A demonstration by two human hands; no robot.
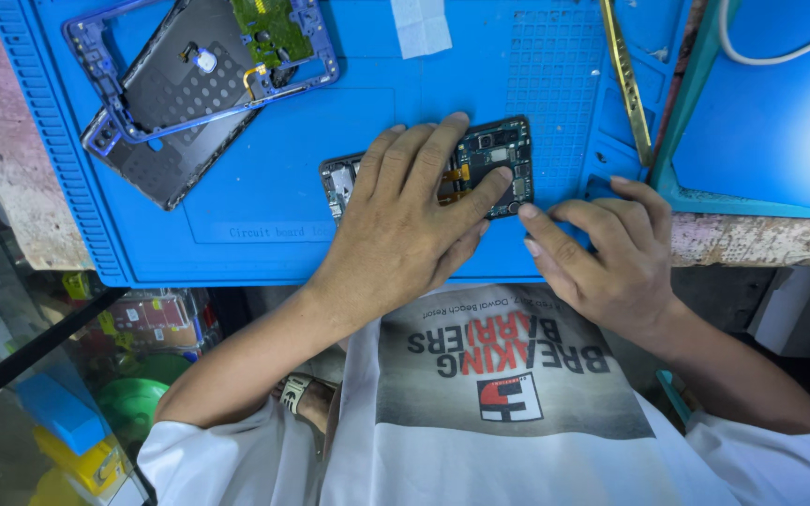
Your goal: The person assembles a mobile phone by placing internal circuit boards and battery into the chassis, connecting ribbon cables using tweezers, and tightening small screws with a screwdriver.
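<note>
Blue silicone, a ribbed work mat (264,201), covers most of the worn pinkish tabletop (11,159), with a second blue mat (771,131) at the right. A detached phone back and frame (189,84) lie at the mat's far left corner. The opened phone (494,155) lies flat, long axis running left to right. The left hand (405,220) presses on it with fingers spread, nothing clamped. The right hand (611,253) rests just beside its right end, fingers curled, grip empty.
</note>
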